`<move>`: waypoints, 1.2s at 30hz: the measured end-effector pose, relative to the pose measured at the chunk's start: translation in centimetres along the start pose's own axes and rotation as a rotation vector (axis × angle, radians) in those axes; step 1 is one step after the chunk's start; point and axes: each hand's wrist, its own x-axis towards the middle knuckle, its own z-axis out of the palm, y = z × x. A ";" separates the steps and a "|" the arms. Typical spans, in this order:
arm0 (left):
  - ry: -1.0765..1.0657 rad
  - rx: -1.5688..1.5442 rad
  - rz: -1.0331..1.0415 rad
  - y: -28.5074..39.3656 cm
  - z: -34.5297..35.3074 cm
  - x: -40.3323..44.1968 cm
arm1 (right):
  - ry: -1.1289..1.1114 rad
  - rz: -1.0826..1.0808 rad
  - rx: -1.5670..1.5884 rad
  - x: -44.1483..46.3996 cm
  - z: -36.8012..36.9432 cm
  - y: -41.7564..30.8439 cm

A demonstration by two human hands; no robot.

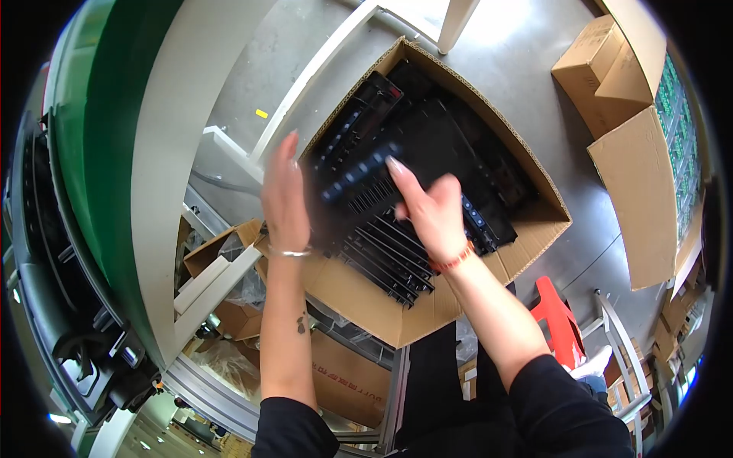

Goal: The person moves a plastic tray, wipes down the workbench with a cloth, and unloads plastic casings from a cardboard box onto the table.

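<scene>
An open cardboard box (534,229) in the middle of the view holds several black plastic parts (439,145), some lying flat and others stacked on edge toward the near side. My right hand (433,214) is over the box, its thumb and fingers against a black part with a slotted grille and a row of bluish spots. My left hand (287,195) is at the box's left side, blurred, with its fingers extended upward and nothing visible in them.
A green and white curved surface (183,114) fills the left side. White metal frame bars (305,76) run beside the box. More cardboard boxes (634,183) stand at the right. Below them is a red plastic object (557,320), near another person's foot (594,362).
</scene>
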 end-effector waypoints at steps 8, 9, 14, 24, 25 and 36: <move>-0.145 0.624 0.138 1.7 1.9 1.8 | 0.057 0.083 0.467 2.5 4.1 6.6; -0.129 0.613 0.153 1.1 1.9 2.2 | 0.126 0.141 0.497 3.0 4.5 8.0; -0.124 0.596 0.134 0.8 1.9 2.5 | 0.123 -0.026 0.658 8.3 6.6 11.0; -0.136 0.542 0.169 0.6 2.8 2.7 | 0.128 0.076 0.685 8.8 6.0 9.8; -0.148 0.576 0.189 0.3 2.7 2.7 | 0.178 0.081 0.639 8.9 5.9 9.4; -0.225 0.513 0.149 -0.8 1.9 3.1 | -0.056 0.100 0.871 11.5 6.0 10.5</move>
